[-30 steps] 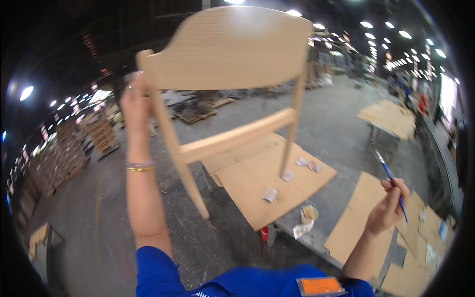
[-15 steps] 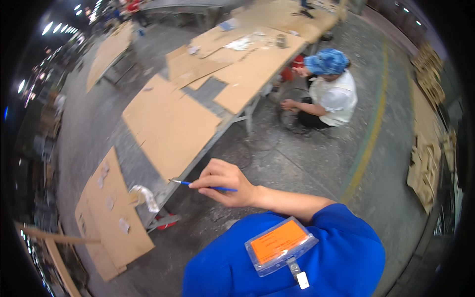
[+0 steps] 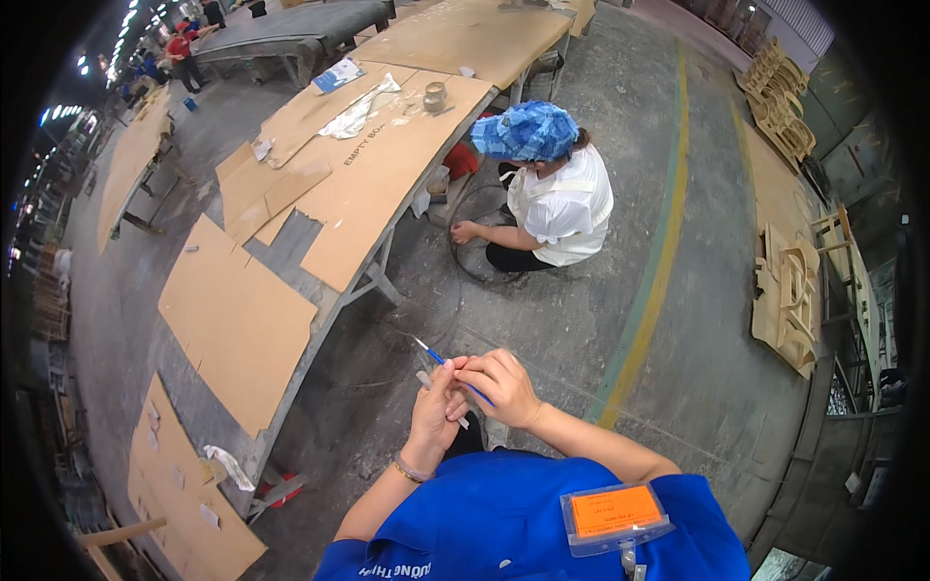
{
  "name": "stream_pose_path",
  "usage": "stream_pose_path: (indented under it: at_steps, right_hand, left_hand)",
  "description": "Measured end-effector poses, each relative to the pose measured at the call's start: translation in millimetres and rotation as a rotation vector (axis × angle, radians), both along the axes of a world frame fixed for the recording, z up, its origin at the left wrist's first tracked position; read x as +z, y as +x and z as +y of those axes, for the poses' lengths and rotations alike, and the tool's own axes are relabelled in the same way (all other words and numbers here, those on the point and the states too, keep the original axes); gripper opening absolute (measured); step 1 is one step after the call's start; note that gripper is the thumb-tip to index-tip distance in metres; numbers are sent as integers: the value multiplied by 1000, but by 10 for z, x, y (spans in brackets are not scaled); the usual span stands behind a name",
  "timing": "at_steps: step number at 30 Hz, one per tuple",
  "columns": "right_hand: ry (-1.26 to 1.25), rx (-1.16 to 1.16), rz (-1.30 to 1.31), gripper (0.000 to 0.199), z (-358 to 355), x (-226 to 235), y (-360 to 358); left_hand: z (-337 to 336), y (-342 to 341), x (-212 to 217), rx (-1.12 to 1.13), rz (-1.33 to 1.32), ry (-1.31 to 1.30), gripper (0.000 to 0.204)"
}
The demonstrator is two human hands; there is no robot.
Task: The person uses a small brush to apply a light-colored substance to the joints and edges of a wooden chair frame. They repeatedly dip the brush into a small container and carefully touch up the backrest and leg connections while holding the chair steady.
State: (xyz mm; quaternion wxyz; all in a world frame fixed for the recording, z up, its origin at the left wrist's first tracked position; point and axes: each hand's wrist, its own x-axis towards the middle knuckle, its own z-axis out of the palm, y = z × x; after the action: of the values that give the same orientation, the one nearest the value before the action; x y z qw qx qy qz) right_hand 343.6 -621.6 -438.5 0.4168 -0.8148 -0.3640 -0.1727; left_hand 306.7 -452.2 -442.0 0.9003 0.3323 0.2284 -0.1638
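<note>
Had my right hand (image 3: 499,385) pinched shut on the blue brush (image 3: 448,364), pen-style for control; left hand (image 3: 436,412) curled against it, apparently gripping a small pale strip (image 3: 426,381) to steady

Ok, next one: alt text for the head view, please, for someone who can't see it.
Seen from above, a person's two hands meet in front of a blue shirt: the right hand holds a thin blue brush, with the left hand touching it. Beyond, a co-worker in a blue cap crouches beside long cardboard-covered tables on a concrete floor.
</note>
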Motion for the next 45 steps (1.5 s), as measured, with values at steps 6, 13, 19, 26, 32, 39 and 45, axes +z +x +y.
stream_pose_path:
  at_steps: [6, 13, 19, 26, 32, 39, 45]
  right_hand:
    - [-221, -218, 513, 35, -494, -1578, 413]
    - [-106, -642, 2226, 93, -1114, -3051, 771]
    - [-867, -98, 1616, 37, -423, -3782, 2848]
    - [-182, -357, 580, 20, 722, -5150, 6178]
    - [-445, -454, 538, 36, 968, -6290, 7814]
    - [-344, -272, 200, 48, 1254, -6623, 8356]
    - [-348, -311, 191, 49, 1506, -6530, 8336]
  left_hand:
    - [432, 1044, -516, 354, -63, 339, 29]
    - [1747, 2680, -1213, 598, -137, 611, 37]
    - [2644, 3791, -1922, 706, -137, 680, 38]
    - [3373, 4499, -2987, 827, -255, 583, 36]
    - [3365, 4281, -3134, 756, -405, 694, 30]
    - [3270, 4436, -3189, 717, -483, 1001, 34]
    - [3287, 4447, -3057, 779, -492, 879, 42]
